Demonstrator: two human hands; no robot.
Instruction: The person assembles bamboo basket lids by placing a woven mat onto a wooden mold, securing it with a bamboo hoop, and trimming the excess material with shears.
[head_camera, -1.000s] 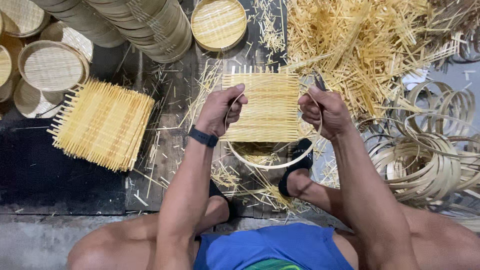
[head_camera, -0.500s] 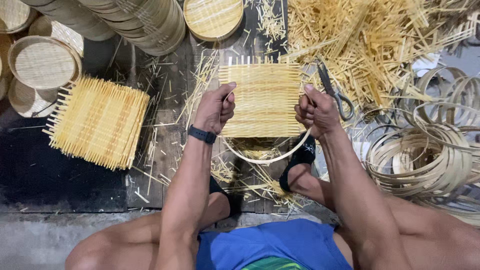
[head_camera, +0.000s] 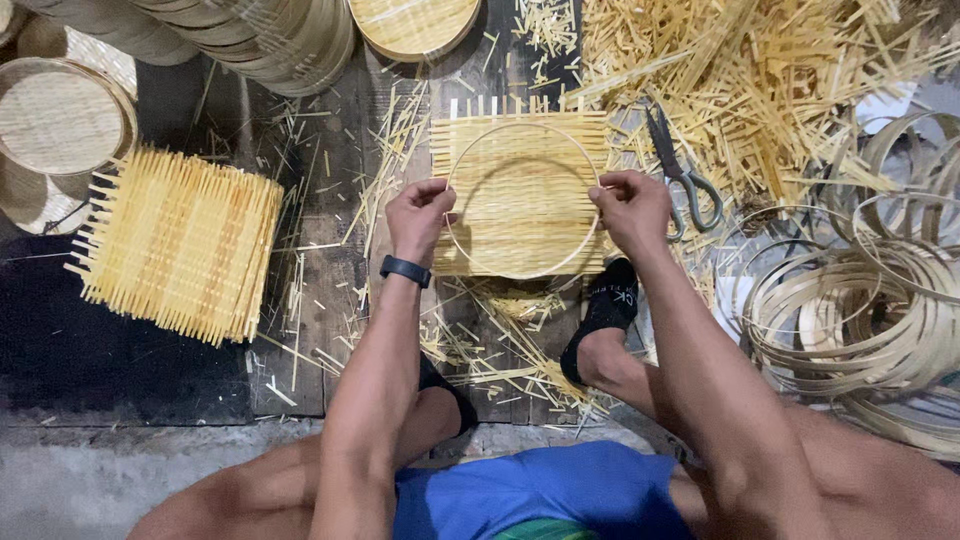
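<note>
A square woven bamboo mat (head_camera: 520, 190) lies on the dark floor in front of me. On top of it rests a thin round bamboo hoop (head_camera: 521, 272). My left hand (head_camera: 418, 218), with a black wristband, grips the hoop's left side. At the hoop's right side my right hand (head_camera: 632, 208) holds it too. Both hands press the ring against the mat.
Scissors (head_camera: 678, 172) lie just right of the mat. A stack of woven mats (head_camera: 175, 240) sits at the left. Finished round trays (head_camera: 60, 120) and stacked baskets (head_camera: 260, 35) are at the top left. Loose bamboo strips (head_camera: 760, 70) and coiled hoops (head_camera: 860, 310) fill the right.
The hoop has come from under the mat's near edge up onto the mat. My hands moved with it and now hold it at both sides.
</note>
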